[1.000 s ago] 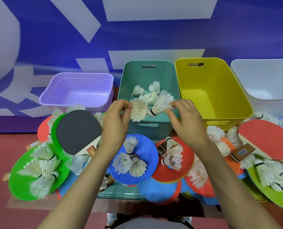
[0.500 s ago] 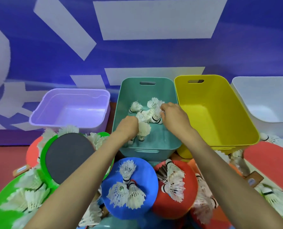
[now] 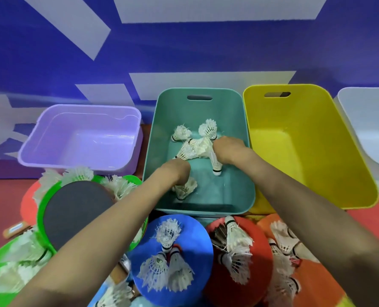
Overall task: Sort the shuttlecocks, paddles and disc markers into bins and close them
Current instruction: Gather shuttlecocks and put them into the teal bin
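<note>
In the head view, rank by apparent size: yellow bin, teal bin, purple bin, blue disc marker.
1. yellow bin
2. teal bin
3. purple bin and blue disc marker: look alike; the disc is nearer the camera, so unranked.

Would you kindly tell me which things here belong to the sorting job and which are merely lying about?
Job: white feather shuttlecocks, teal plastic bin, black-faced round paddle, blue disc marker, red disc marker, yellow plastic bin, lilac plastic bin.
Lying about: blue-and-white wall, bare red surface.

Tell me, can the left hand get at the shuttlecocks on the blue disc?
Probably yes. The left hand is in the teal bin; the shuttlecocks lie uncovered on the blue disc beside its near wall, which it must clear.
</note>
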The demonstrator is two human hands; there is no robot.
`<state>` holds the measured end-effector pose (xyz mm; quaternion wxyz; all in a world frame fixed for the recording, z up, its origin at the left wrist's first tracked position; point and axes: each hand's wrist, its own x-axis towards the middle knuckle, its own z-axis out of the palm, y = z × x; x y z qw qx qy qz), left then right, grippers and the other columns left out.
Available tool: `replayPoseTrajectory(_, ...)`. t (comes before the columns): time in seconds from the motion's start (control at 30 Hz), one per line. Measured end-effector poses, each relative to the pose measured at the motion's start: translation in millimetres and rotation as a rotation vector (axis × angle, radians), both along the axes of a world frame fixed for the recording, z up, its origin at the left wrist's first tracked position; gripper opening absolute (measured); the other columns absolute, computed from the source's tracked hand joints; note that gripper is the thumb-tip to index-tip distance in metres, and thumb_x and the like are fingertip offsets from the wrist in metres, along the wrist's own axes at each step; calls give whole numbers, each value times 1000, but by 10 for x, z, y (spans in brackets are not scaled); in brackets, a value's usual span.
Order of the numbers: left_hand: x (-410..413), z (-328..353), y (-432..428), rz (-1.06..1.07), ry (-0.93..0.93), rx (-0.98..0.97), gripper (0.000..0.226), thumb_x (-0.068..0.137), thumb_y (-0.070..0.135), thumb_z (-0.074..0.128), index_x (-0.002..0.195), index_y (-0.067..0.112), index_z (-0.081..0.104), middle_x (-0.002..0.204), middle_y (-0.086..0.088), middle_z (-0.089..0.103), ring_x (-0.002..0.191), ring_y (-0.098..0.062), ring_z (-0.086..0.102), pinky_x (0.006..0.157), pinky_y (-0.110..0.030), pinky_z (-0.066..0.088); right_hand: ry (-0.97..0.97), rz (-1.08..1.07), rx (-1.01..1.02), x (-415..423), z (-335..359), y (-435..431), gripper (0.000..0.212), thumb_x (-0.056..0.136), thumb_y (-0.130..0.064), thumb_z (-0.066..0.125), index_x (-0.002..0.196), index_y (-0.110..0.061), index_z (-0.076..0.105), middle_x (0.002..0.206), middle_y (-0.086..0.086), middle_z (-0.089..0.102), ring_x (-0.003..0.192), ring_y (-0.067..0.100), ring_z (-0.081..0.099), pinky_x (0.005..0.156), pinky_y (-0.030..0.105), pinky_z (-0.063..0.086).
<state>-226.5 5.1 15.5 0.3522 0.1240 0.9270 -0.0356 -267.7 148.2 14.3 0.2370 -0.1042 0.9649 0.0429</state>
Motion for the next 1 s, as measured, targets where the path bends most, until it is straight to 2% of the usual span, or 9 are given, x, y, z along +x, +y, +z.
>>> replayPoseTrajectory(0.1,12,-43,-53,17,61,14,23,90,4,48,108,-5,59,116,-19,59,104,-32,60,75,-29,44,-29,-14,-24,-8,-3,35,32,85,-17,65,114,-8,57,119,10,59,106,28,59,73,28,41)
replayPoseTrajectory(0.23,123,29,-161,135,298,220,32,90,13,54,121,6,56,128,-13,49,111,-34,55,93,-38,43,75,33,-105,122,145,84,30,87,-9,57,117,-6,55,120,14,56,107,31,56,76,31,43)
replayPoseTrajectory(0.33,385,165,-222,204,526,429,32,90,21,56,120,11,57,128,-6,50,112,-28,53,91,-36,43,191,57,-266,406,335,126,36,91,-13,52,127,-13,48,128,10,50,116,29,49,86,36,43)
replayPoseTrajectory(0.43,696,240,-257,218,703,615,29,88,19,60,116,12,59,123,-4,54,112,-25,51,91,-39,46,335,63,-455,810,448,177,37,94,-18,49,131,-17,45,130,5,49,119,24,45,89,33,40)
replayPoseTrajectory(0.6,1185,263,-237,212,878,834,24,89,18,60,113,12,61,119,-2,56,110,-20,52,94,-25,38,663,-11,-724,1512,392,273,34,90,-10,57,124,-11,55,118,6,59,110,22,52,93,32,44)
replayPoseTrajectory(0.77,1632,104,-165,32,952,972,20,91,15,55,106,6,64,105,-7,60,99,-23,58,88,-32,46,690,-58,-822,2113,250,382,31,92,-8,54,122,-11,55,117,2,57,111,12,46,93,17,33)
replayPoseTrajectory(0.87,1835,-87,-215,-45,920,922,21,92,17,52,103,6,66,100,-7,61,92,-24,59,79,-36,49,618,-93,-805,2347,90,439,27,92,-10,54,118,-13,56,114,2,56,108,15,49,89,23,39)
replayPoseTrajectory(0.93,1938,-209,-283,-24,865,888,18,92,16,51,101,8,65,100,-5,60,92,-25,59,76,-37,49,618,-111,-776,2449,4,456,23,91,-10,55,114,-13,57,110,2,57,103,17,53,84,30,45)
replayPoseTrajectory(1.0,2017,-323,-351,27,815,859,13,89,12,54,99,10,62,102,-4,58,92,-25,58,76,-37,48,638,-124,-776,2513,-44,456,16,92,-12,53,107,-12,58,104,2,57,96,17,52,77,29,44)
